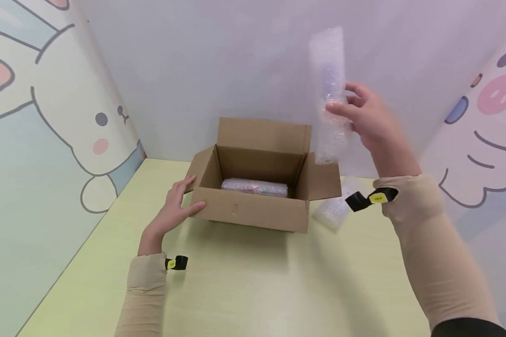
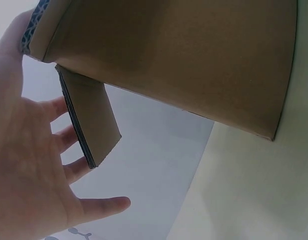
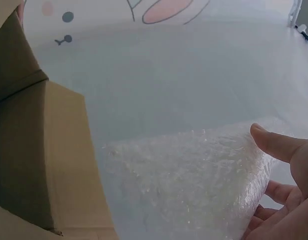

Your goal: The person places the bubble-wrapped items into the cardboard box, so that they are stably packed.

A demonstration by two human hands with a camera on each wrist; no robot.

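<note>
My right hand [image 1: 368, 114] pinches a long bubble-wrapped package [image 1: 331, 93] between thumb and fingers, held upright above the box's right side. In the right wrist view, the bubble wrap [image 3: 188, 185] spreads out from the thumb; what it encloses is unclear. An open cardboard box [image 1: 253, 210] stands on the table with its flaps folded outward. Inside lies another bubble-wrapped roll [image 1: 255, 187] with reddish colours showing through. My left hand [image 1: 174, 213] rests at the box's left front corner, fingers nearly straight against the left flap [image 2: 89, 117] and thumb touching the front flap.
Behind the box's right flap, another bubble-wrapped package [image 1: 333, 213] lies on the pale yellow-green table [image 1: 236, 290]. A plain grey wall [image 1: 194, 70] rises close behind, and side panels with cartoon animals [image 1: 80, 107] flank the table.
</note>
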